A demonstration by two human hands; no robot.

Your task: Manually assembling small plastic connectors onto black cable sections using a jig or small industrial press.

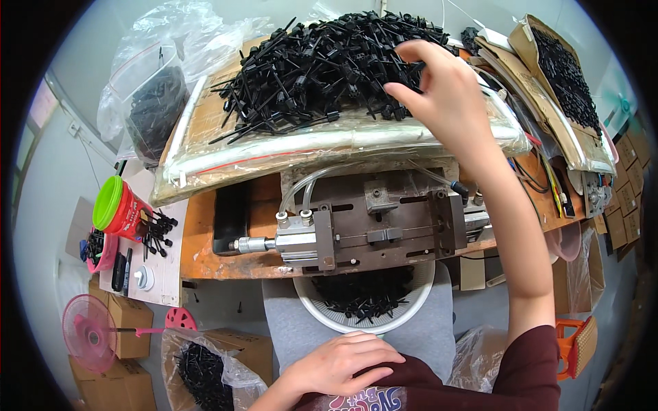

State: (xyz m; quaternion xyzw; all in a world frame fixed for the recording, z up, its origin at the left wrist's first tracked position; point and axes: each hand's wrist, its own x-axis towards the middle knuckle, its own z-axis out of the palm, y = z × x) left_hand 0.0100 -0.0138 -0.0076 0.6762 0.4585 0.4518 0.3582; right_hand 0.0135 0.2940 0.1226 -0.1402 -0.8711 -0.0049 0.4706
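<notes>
Right hand: your right hand (439,85) is up at the far side of the counter (205,233), fingers curled down into the heap of black plastic clips (322,61).
Right grip: fingertips pinched in among the clips and touching them (whether one is actually caught between them, I cannot tell from here).
Left hand: your left hand (339,363) lies low in your lap, palm down, fingers loosely spread, just below the white basket (404,308).
Left grip: relaxed and holding nothing.
Clip heap: piled on a clear plastic sheet (274,154) over a tilted board at the back of the counter, stems sticking out every way.
Press fixture: the grey metal fixture (370,226) sits in the middle of the counter between heap and basket, with a silver air cylinder (281,243) on its left and clear hoses looping up from it.
Basket: round, white, tucked under the counter edge, with more black clips inside.
Left side: a red cup with a green rim (116,205) lies tipped, a few clips beside it.
Below left: a pink fan (89,335) near cardboard boxes.
</notes>
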